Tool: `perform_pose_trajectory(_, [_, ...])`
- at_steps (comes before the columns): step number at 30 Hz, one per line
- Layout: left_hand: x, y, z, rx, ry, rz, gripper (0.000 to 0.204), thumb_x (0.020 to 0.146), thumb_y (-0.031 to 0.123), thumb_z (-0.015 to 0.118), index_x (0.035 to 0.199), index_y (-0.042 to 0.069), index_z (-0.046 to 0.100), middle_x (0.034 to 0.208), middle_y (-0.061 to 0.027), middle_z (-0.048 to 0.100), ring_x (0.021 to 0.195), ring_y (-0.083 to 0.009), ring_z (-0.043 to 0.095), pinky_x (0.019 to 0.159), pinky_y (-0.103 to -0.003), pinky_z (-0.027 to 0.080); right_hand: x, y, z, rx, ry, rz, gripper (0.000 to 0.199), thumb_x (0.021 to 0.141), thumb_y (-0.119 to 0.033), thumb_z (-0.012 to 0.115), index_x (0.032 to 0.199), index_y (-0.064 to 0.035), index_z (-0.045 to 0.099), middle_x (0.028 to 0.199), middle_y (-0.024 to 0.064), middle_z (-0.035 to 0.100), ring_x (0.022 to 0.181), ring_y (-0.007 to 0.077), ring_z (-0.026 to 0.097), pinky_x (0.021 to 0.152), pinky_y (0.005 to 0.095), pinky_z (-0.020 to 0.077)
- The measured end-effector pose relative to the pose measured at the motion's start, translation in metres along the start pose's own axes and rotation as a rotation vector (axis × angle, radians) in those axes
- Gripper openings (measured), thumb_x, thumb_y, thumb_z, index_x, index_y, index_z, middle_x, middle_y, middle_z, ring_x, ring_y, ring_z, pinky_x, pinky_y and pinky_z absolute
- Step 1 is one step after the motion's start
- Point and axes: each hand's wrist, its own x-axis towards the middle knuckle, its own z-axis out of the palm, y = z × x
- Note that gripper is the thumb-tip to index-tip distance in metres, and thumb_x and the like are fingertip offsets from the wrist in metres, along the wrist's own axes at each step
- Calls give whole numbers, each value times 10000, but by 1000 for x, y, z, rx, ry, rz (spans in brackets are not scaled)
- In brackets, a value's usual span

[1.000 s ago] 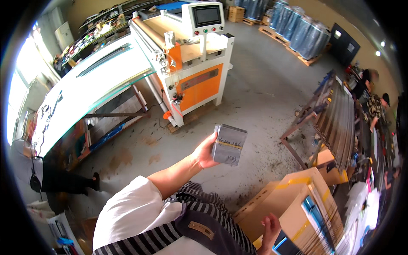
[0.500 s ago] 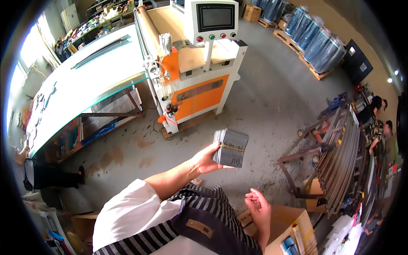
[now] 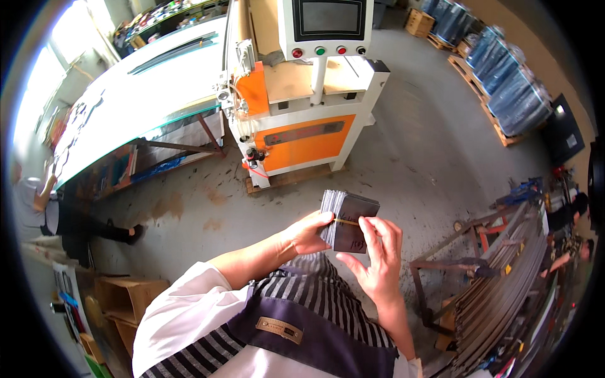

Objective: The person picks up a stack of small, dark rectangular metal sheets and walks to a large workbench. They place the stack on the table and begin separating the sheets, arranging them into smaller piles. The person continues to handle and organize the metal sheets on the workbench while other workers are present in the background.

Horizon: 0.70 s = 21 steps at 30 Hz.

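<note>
Currently gripping stack of dark cards (image 3: 350,222) from its left, left hand (image 3: 307,232) | pinching band on right edge, right hand (image 3: 376,253) | long axis upright

One stack of dark cards (image 3: 350,220), bound by one rubber band (image 3: 345,221), was held between two hands, the left hand (image 3: 307,232) and the right hand (image 3: 378,261). One orange and white machine (image 3: 296,120) was seen, topped by one screen (image 3: 326,19), under which four round buttons (image 3: 328,51) were counted. One long white table (image 3: 138,94) was seen at the left, with one person (image 3: 38,208) beside it. Three wrapped rolls (image 3: 510,82) were counted on pallets at the upper right
</note>
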Motion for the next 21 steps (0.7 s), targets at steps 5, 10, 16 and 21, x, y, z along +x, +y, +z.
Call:
perform_pose_trajectory(5, [36, -20, 24, 98, 56, 118, 699, 764, 344, 741, 1310, 33, 435, 1285, -140, 519, 1183, -259, 508, 1007, -450, 408, 9, 46, -38, 42, -72, -99, 548, 599, -109, 797, 1100, -65, 580, 1059, 75, 522, 1000, 316, 480, 835, 417, 435])
perform_pose_trajectory(10, [80, -41, 40, 186, 74, 172, 697, 757, 312, 749, 1298, 3, 437, 1246, -145, 544, 1147, -253, 535, 1001, -426, 418, 10, 94, -66, 185, -78, -84, 453, 547, -42, 799, 932, -77, 563, 997, 62, 525, 955, 307, 485, 794, 409, 435])
perform_pose_trajectory(16, [146, -47, 42, 214, 69, 157, 720, 734, 293, 765, 1295, -17, 436, 1241, -157, 545, 1133, -248, 546, 1010, -404, 411, 18, 158, -85, 217, -58, -101, 432, 542, -29, 794, 900, -85, 559, 975, 54, 530, 942, 297, 483, 778, 402, 431])
perform_pose_trajectory(21, [219, -37, 29, 174, 33, 77, 763, 711, 320, 777, 1309, -4, 431, 1257, -149, 534, 1161, -247, 526, 1027, -402, 394, 45, 215, -96, 195, -19, -38, 455, 560, -49, 799, 948, -83, 564, 1013, 58, 528, 965, 304, 481, 794, 409, 432])
